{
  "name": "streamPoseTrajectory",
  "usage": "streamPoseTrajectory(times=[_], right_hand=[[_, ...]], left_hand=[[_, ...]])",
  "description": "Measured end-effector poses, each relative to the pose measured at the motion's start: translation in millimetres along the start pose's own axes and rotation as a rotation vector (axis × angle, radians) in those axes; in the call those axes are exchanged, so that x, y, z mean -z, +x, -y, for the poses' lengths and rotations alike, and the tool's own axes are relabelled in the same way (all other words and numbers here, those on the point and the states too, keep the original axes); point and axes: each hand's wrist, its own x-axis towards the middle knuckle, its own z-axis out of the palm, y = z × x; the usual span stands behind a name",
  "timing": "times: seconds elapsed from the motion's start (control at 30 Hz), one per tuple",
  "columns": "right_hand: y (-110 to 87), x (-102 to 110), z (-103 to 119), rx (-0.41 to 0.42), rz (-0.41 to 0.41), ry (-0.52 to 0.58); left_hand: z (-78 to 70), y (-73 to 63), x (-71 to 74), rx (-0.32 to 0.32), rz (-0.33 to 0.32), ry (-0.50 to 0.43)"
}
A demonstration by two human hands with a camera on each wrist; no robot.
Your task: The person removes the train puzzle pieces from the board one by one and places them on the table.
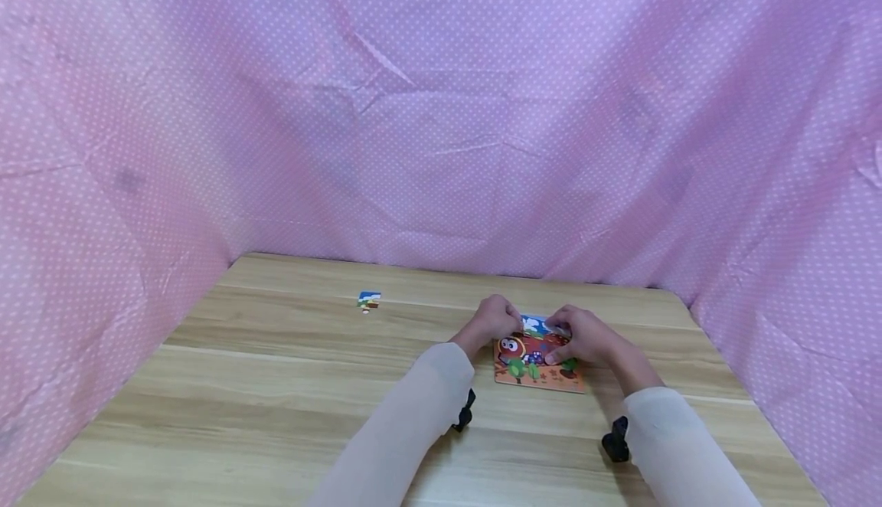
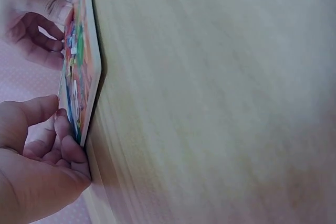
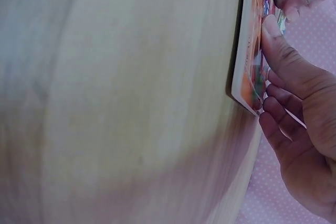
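Note:
A jigsaw puzzle in a board [image 1: 540, 383] with an orange lower border lies on the right of the table, showing a big-eyed red cartoon figure, green leaves and blue sky. At its upper left corner, my left hand [image 1: 494, 318] pinches a thin puzzle piece [image 2: 61, 88] between thumb and forefinger; the fingers hide most of it. My right hand [image 1: 587, 336] spans the right side of the puzzle. Its thumb [image 3: 271, 26] rests on the picture while the other fingers, spread and slightly bent, reach along the far and right edges.
Several loose puzzle pieces [image 1: 369, 299], blue, white, green and brown, lie together toward the back left of the wooden table [image 1: 276, 384]. Pink dotted cloth [image 1: 441, 109] hangs behind the table and along both sides. Black straps with small devices sit at both wrists.

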Motion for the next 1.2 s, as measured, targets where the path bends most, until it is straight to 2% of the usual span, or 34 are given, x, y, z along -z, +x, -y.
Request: streamPoseTrajectory(times=[0.13,0.5,0.8,1.2], right_hand=[[-0.7,-0.5,1.4,-0.005,0.005,0.009],[-0.7,-0.6,2.3,-0.026,0.003,0.018],[-1.2,-0.1,3.1,-0.041,0.011,0.024],[-0.4,-1.9,0.6,-0.038,0.009,0.02]], left_hand=[[0.9,2.1,-0.9,0.025,-0.007,-0.033],[5.5,4.0,5.3,0.006,0.001,-0.054],[11.9,4.1,20.7,-0.027,0.023,-0.064],[26.5,5.7,45.0,-0.032,0.002,-0.107]])
